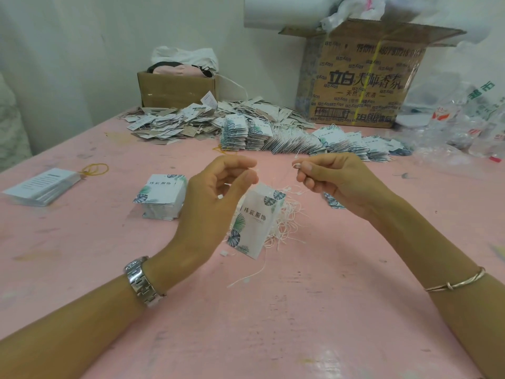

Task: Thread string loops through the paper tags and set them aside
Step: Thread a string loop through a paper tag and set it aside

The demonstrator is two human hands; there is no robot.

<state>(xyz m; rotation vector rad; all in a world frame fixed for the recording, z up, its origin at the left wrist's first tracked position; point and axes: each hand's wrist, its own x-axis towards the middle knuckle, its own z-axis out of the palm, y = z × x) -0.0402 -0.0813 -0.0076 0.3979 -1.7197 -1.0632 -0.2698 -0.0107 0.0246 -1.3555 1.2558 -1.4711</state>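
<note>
A white paper tag (252,222) with leaf print hangs in mid-air over the pink table (300,310). My left hand (216,203) pinches a thin white string at the tag's top, thumb against fingertips. My right hand (333,179) pinches the other end of that string (296,165) between thumb and forefinger, level with the left hand. A loose bundle of white strings (287,228) lies on the table behind the tag. To the left of my left hand sits a neat stack of tags (161,196).
A heap of strung tags (191,119) and rows of stacked tags (341,144) fill the table's far side. Beyond stand a small cardboard box (177,90) and a large printed carton (363,75). Another card stack (41,186) and yellow rubber bands (95,169) lie at left; plastic bags (464,127) at right.
</note>
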